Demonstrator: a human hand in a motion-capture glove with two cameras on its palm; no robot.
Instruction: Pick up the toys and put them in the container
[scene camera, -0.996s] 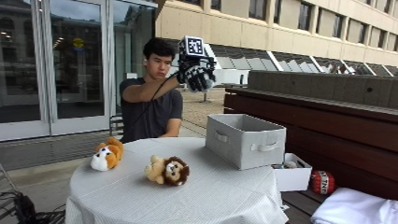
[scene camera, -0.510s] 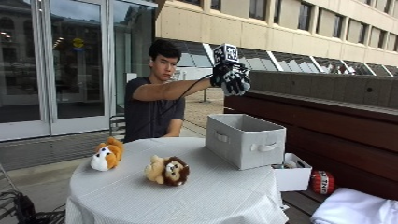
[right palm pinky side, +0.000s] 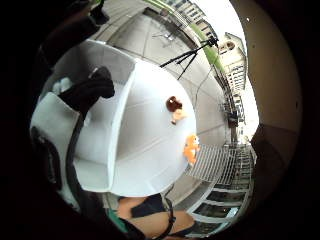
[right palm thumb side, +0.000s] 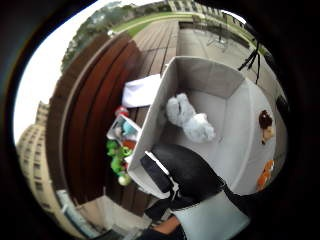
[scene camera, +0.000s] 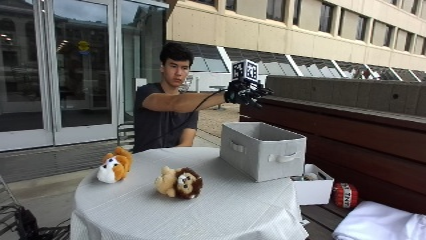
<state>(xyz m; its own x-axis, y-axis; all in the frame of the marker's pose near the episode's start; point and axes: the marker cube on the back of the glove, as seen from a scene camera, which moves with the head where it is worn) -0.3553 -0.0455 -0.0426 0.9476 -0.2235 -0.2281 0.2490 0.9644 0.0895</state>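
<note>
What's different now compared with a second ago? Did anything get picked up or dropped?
The gloved right hand has swung sideways from in front of the person to a spot high over the grey container, fingers spread, holding nothing. A pale plush toy lies inside the container. The orange and white dog toy and lion toy lie on the table as before.

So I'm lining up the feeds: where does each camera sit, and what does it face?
Outside view: beside the table, facing the person, whose gloved right hand is raised above the grey container.
Thumb side palm view: looks down into the container, at a grey plush; a gloved finger shows.
Little finger side palm view: looks down at the table; gloved fingers show.
All share the lion toy and orange toy.
</note>
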